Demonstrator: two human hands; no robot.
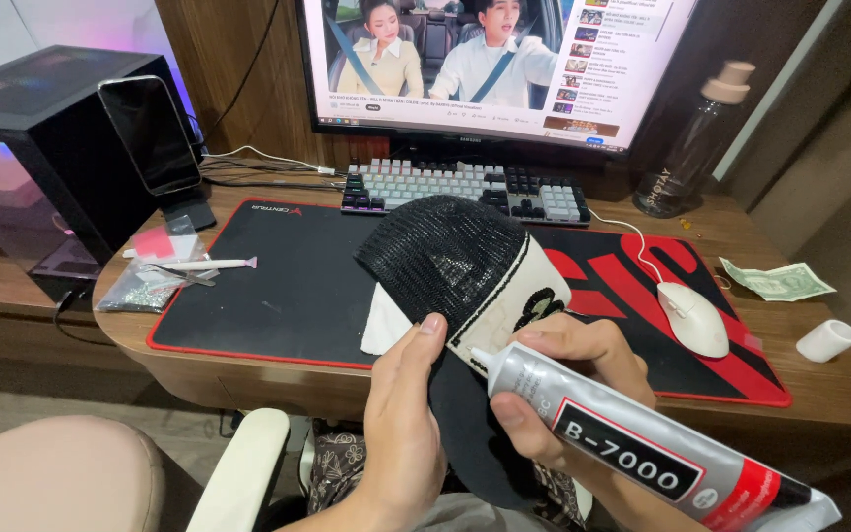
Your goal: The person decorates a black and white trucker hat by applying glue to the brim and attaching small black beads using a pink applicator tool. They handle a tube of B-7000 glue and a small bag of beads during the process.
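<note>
Left hand (pixel 401 414) grips a black mesh cap (pixel 455 266) by its brim, over the desk's (pixel 819 394) front edge; right hand (pixel 568 379) clasps a glue tube (pixel 642 443), nozzle touching the cap's white front panel; no glue bead shows yet, so gluing seems barely begun.

A cap (pixel 455 261) of black open mesh cloth with a cream woven front panel is seen above a matt black cloth desk mat (pixel 278 286) edged in red stitching. A glossy, soft plastic glue tube (pixel 642 443) is shown beside it. The desk (pixel 819 384) is made of smooth wood, and the mouse (pixel 693 317) of matt white plastic.
</note>
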